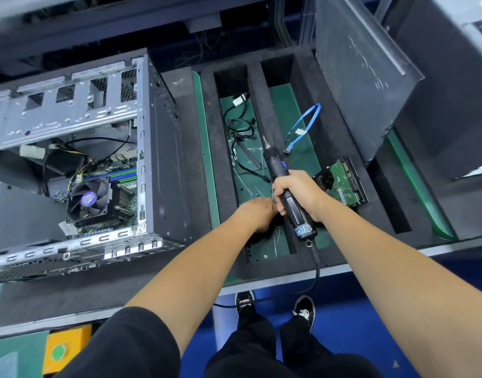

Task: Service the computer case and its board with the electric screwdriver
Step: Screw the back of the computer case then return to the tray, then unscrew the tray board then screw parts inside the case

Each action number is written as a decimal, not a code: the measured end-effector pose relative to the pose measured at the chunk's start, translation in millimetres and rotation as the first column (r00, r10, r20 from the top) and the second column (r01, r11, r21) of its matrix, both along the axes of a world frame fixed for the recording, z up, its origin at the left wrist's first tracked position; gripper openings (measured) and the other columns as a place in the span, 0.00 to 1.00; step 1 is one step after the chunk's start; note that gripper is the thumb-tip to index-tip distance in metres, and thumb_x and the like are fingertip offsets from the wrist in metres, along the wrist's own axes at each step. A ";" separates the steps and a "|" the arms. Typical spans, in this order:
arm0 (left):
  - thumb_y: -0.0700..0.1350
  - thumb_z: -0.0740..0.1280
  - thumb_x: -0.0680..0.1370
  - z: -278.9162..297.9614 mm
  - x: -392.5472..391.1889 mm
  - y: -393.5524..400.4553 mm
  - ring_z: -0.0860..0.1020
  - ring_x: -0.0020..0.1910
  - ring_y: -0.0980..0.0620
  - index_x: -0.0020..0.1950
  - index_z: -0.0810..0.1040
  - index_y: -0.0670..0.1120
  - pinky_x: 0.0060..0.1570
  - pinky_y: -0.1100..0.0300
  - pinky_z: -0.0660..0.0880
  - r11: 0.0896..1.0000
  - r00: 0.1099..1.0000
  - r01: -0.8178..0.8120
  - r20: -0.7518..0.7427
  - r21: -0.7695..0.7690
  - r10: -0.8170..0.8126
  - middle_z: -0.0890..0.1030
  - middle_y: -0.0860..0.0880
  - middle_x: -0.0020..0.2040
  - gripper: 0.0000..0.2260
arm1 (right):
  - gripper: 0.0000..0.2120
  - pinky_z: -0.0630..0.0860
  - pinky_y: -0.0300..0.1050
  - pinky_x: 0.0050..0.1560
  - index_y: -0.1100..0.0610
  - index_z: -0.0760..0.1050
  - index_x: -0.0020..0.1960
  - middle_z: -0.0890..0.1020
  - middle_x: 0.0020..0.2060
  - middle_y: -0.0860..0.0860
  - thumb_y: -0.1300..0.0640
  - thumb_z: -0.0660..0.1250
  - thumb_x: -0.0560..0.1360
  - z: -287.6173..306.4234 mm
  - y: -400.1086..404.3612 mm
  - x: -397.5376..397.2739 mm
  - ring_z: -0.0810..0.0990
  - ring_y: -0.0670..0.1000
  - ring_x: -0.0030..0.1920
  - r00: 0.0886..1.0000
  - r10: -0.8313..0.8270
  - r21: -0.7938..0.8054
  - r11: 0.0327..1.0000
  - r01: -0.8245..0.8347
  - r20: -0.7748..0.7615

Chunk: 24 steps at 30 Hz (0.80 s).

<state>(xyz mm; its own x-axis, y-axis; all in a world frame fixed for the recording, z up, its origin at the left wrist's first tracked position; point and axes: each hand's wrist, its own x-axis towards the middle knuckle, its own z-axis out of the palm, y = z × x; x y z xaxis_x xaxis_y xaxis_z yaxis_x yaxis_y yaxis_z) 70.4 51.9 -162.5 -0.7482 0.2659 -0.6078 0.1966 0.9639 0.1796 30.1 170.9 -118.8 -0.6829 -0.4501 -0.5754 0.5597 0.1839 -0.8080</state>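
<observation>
Right hand (294,190) wrapped around the barrel of the electric screwdriver (287,188), bit aimed away over the green-lined tray (299,156) — cord trailing off the bench edge toward the floor. Left hand (257,212) down in the tray just beside the tool, fingers curled under and hidden; impossible to tell whether pinching anything. Open computer case (158,148) at left, well apart from both hands, board (125,170) and cooler fan (89,197) exposed inside. Blue cable (306,118), black cables (242,126) and a hard drive (344,184) lying in the tray's compartments.
</observation>
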 end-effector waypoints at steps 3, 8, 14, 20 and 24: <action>0.36 0.64 0.75 3.3 -0.2 -0.4 0.76 0.53 0.44 0.59 0.73 0.43 0.51 0.54 0.74 0.999 0.999 -0.040 -0.010 0.006 0.040 0.75 0.44 0.56 0.13 | 0.13 0.72 0.44 0.27 0.61 0.70 0.42 0.73 0.26 0.59 0.65 0.64 0.58 -0.6 0.2 -0.4 0.71 0.55 0.24 1.000 0.005 0.004 1.000 -0.005 0.003; 0.36 0.63 0.74 10.0 -1.5 0.0 0.77 0.51 0.45 0.57 0.75 0.43 0.49 0.55 0.76 0.996 0.996 -0.085 -0.022 0.022 0.086 0.76 0.44 0.54 0.12 | 0.13 0.73 0.44 0.26 0.61 0.70 0.42 0.73 0.25 0.59 0.65 0.64 0.58 -2.1 1.4 -1.3 0.72 0.55 0.24 1.000 0.019 0.009 1.000 -0.019 0.000; 0.34 0.61 0.75 13.2 -1.8 -0.3 0.78 0.52 0.43 0.58 0.75 0.41 0.44 0.56 0.72 0.993 0.990 -0.117 -0.080 -0.012 0.115 0.76 0.43 0.53 0.12 | 0.15 0.74 0.45 0.27 0.61 0.70 0.44 0.74 0.26 0.58 0.64 0.65 0.57 -3.5 0.0 -1.0 0.73 0.56 0.24 1.000 0.019 0.039 0.999 -0.018 -0.013; 0.36 0.61 0.75 14.9 3.0 1.4 0.79 0.50 0.43 0.55 0.75 0.42 0.42 0.55 0.72 0.985 0.981 -0.171 -0.097 0.002 0.170 0.77 0.43 0.51 0.10 | 0.14 0.73 0.45 0.26 0.61 0.70 0.43 0.74 0.25 0.58 0.64 0.66 0.58 -1.2 -1.1 1.7 0.73 0.56 0.24 0.999 0.018 0.054 0.998 -0.016 -0.036; 0.38 0.61 0.73 23.2 -3.4 -0.2 0.78 0.43 0.41 0.40 0.74 0.44 0.38 0.55 0.73 0.814 0.837 -0.470 -0.119 0.341 0.533 0.79 0.42 0.43 0.04 | 0.08 0.73 0.44 0.26 0.61 0.69 0.40 0.73 0.24 0.57 0.66 0.66 0.63 4.4 -1.2 5.6 0.73 0.55 0.24 0.998 0.029 0.074 0.997 -0.024 -0.061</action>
